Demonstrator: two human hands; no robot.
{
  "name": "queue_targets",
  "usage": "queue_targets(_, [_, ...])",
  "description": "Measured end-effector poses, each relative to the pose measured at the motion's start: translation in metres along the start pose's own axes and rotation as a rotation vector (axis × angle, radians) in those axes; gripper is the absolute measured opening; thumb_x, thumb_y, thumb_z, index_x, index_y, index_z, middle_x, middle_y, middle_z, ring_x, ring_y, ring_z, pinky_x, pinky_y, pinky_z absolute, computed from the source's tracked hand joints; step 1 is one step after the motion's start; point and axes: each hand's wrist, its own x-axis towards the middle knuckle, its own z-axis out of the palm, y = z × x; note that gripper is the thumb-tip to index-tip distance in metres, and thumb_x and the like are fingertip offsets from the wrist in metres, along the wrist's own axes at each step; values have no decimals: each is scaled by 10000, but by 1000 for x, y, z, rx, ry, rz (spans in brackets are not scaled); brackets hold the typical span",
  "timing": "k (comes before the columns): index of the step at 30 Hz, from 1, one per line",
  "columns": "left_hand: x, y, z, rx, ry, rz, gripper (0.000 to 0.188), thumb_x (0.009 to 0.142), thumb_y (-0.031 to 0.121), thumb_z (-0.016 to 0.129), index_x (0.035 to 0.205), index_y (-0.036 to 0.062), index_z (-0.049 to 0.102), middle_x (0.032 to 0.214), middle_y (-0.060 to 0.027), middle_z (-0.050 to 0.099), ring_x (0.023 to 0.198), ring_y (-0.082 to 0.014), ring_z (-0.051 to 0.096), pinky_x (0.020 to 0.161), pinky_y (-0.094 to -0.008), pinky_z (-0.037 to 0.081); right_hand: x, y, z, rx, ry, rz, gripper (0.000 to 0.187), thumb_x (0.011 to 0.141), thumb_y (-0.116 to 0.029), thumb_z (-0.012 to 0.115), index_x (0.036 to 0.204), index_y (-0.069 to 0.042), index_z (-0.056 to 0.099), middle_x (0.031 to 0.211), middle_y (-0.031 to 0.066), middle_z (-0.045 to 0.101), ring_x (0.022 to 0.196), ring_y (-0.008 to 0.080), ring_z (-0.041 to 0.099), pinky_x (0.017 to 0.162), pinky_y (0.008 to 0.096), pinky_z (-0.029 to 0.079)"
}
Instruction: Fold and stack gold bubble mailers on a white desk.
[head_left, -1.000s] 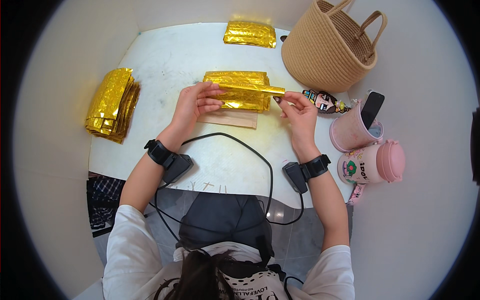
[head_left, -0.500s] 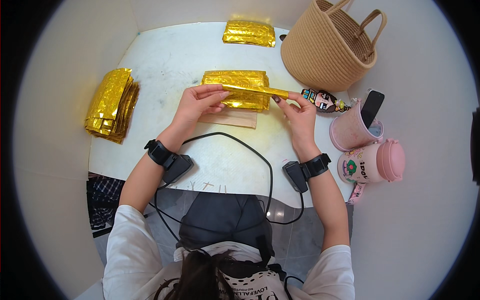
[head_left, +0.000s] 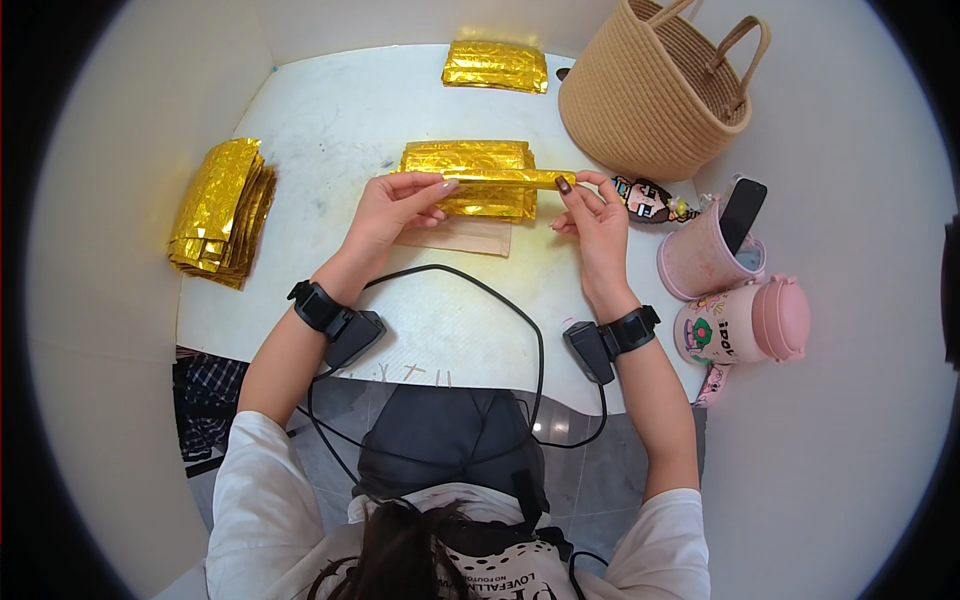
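Note:
Between my two hands a narrow folded strip of shiny gold foil paper (head_left: pixel 508 178) is stretched level. My left hand (head_left: pixel 398 205) pinches its left end between thumb and fingers. At the right end, my right hand (head_left: pixel 595 215) grips it with the thumb on top and a finger behind. Beneath the strip lies a stack of gold foil sheets (head_left: pixel 470 151), partly covered by the strip and my left fingers. A flat tan piece, like paper or card (head_left: pixel 465 238), sticks out from under the near side of that stack.
Another gold stack (head_left: pixel 215 210) fans out at the table's left edge, and a smaller one (head_left: pixel 495 66) lies at the back. On the right stand a woven basket (head_left: pixel 640 95), a pink cup (head_left: pixel 700 255) holding a phone (head_left: pixel 742 212), and a pink-lidded bottle (head_left: pixel 735 325). A black cable (head_left: pixel 500 290) loops between my wrists.
My right thumb has moved up onto the strip's right end, and its other fingers have shifted. The strip now lies more level. My left hand has hardly moved.

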Motion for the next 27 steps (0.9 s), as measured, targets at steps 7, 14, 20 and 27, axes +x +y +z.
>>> queue_targets(7, [1,0,0,-11,7,-4,210,871,180,674,1018,31,657,954,-52,696,647,-38,562,601,-168,494,-1,-2,-1,-12,-1,26,203,871,-192,682,958,-58,556,786,49,678,544,70,590,517,176,450])
queue_targets(14, [1,-2,-1,30,27,6,200,867,169,678,1013,34,654,958,-52,697,633,-34,543,585,-160,478,-1,-1,-1,-43,-4,37,197,867,-207,690,813,-51,582,662,21,644,541,72,601,506,173,444])
queue_targets(20, [1,0,-1,29,20,7,211,858,167,686,1018,35,649,934,-45,697,628,-30,539,582,-158,475,-1,-1,-4,-113,-24,54,186,893,-218,656,809,-70,580,733,11,644,578,73,609,533,180,456])
queue_targets(27, [1,-1,0,80,45,45,251,832,192,718,1020,39,651,826,7,662,599,-12,488,522,-164,395,0,2,-2,-101,-37,-7,189,893,-216,658,790,-72,592,696,-26,593,562,43,550,529,171,414])
